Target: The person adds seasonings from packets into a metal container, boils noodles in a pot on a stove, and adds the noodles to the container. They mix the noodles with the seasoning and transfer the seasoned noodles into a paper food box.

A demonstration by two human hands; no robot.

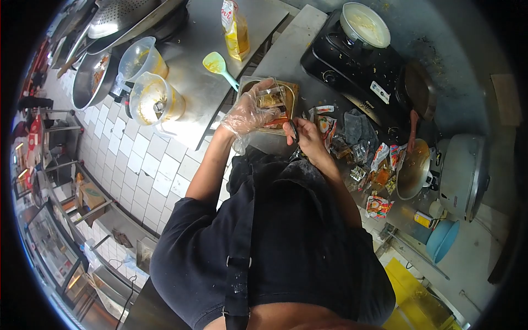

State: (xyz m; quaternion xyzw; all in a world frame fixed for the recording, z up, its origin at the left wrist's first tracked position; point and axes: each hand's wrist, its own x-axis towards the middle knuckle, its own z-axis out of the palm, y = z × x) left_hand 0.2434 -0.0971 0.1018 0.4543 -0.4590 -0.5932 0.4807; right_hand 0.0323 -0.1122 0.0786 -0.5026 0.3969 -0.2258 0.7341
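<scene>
My left hand (248,114) wears a clear plastic glove. Its fingers are closed on a small clear plastic pack (270,99), which it holds above a rectangular metal pan (295,93). My right hand (311,141), without a glove, is just right of the pan's near edge. It grips a black-handled tool (295,131); the tool's working end is too small and covered to make out. Something orange-red (276,121) shows between the two hands, close to the pan. The pan's contents are mostly hidden by my left hand and the pack.
A pale green ladle (215,64) and a yellow pouch (236,36) stand left of the pan, with two plastic jugs (156,102) farther left. On the right are a black gas stove (349,71) bearing a white pan (365,25), torn wrappers (379,206) and a frying pan (412,170).
</scene>
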